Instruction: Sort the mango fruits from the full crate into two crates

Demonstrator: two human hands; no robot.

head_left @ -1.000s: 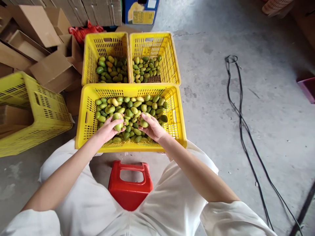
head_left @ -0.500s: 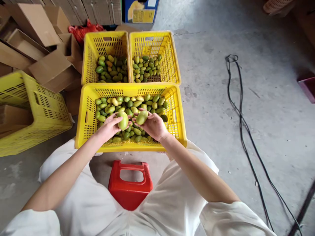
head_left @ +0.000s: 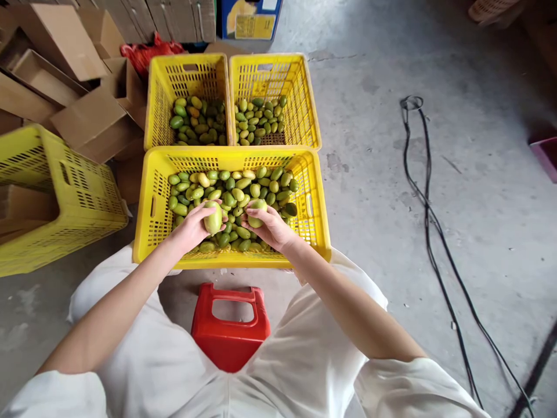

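Observation:
A big yellow crate (head_left: 148, 232) in front of me is heaped with small green and yellowish mangoes. My left hand (head_left: 191, 227) is closed around a pale green mango (head_left: 213, 217) just above the heap. My right hand (head_left: 272, 227) grips another yellow-green mango (head_left: 256, 208) beside it, the two fruits a few centimetres apart. Behind the big crate stand two smaller yellow crates: the left one (head_left: 161, 98) holds darker green mangoes, the right one (head_left: 300, 98) holds smaller green ones.
I sit on a red plastic stool (head_left: 228, 334). An overturned yellow crate (head_left: 52, 197) lies to the left, with cardboard boxes (head_left: 87, 119) piled behind it. A black cable (head_left: 429, 203) trails across the concrete floor on the right.
Both hands lifted their mangoes and turned them upward half a second ago, then lowered them again toward the heap; the crates have not moved.

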